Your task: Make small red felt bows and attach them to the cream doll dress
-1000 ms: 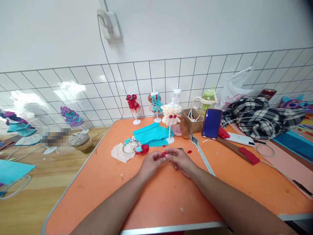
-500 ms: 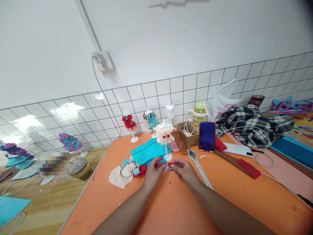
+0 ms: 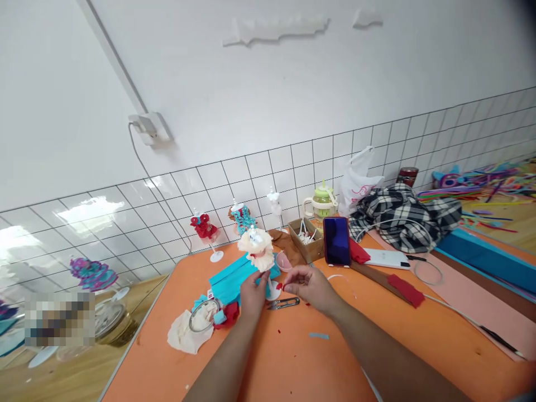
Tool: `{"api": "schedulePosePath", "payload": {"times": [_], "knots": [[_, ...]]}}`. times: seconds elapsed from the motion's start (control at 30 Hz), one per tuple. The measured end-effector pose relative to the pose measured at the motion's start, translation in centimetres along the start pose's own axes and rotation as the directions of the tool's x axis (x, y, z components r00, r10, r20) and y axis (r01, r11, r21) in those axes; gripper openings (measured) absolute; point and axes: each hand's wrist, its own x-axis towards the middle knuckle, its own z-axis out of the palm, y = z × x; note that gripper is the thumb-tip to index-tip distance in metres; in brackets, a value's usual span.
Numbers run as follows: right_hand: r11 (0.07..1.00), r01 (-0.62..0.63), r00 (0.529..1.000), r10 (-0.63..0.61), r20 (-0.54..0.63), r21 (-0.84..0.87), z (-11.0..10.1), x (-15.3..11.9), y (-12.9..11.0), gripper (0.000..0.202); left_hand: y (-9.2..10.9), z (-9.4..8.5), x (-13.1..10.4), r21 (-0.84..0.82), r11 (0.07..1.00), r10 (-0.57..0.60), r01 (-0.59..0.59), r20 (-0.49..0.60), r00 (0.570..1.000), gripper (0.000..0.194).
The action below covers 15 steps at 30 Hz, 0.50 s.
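My left hand (image 3: 253, 295) is closed around the stem of a small white doll mannequin stand, just beneath its ruffled cream dress (image 3: 256, 248). The stand tips toward me, with its round white base (image 3: 273, 291) showing to the right of my fingers. Right of that base, my right hand (image 3: 312, 286) pinches a small red fabric piece (image 3: 280, 286) between thumb and fingertips. Thread snips (image 3: 285, 303) lie on the orange table below both hands. Turquoise fabric (image 3: 228, 282) is spread behind my left hand.
Behind stand dressed mannequins in red (image 3: 204, 228) and turquoise (image 3: 242, 218). A cardboard box (image 3: 314, 248), upright phone (image 3: 336, 241) and green-lidded cup (image 3: 324, 202) are at the back right. Cream and red scraps with a metal ring (image 3: 204, 316) lie left. A glass jar (image 3: 115, 326) is farther left.
My left hand has moved onto the cream-dressed mannequin, which was upright and now tilts. My right hand has drawn apart from the left with the red piece. The view has swung right.
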Motion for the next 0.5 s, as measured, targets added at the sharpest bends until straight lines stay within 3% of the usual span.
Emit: {"api": "schedulePosePath", "payload": {"times": [0.13, 0.27, 0.33, 0.5], "knots": [[0.992, 0.085, 0.99, -0.074, 0.116, -0.095, -0.6, 2.1, -3.6, 0.021, -0.4, -1.5, -1.9, 0.032, 0.999, 0.023, -0.024, 0.014, 1.0, 0.026], [0.997, 0.069, 0.983, -0.061, 0.172, -0.039, 1.1, 3.3, -4.2, 0.021, -0.5, -1.9, -3.2, 0.033, 0.996, 0.083, -0.084, 0.034, 0.996, 0.029], [0.998, 0.052, 0.991, -0.047, 0.128, -0.034, 2.3, 3.3, -3.8, 0.024, -0.3, -1.8, -3.5, 0.027, 0.995, 0.097, -0.098, 0.043, 0.994, 0.028], [0.997, 0.059, 0.991, -0.066, -0.114, -0.056, 4.1, 2.9, -3.0, 0.038, 0.3, -1.6, -4.0, -0.021, 0.99, 0.139, -0.138, 0.054, 0.989, 0.027]]}}
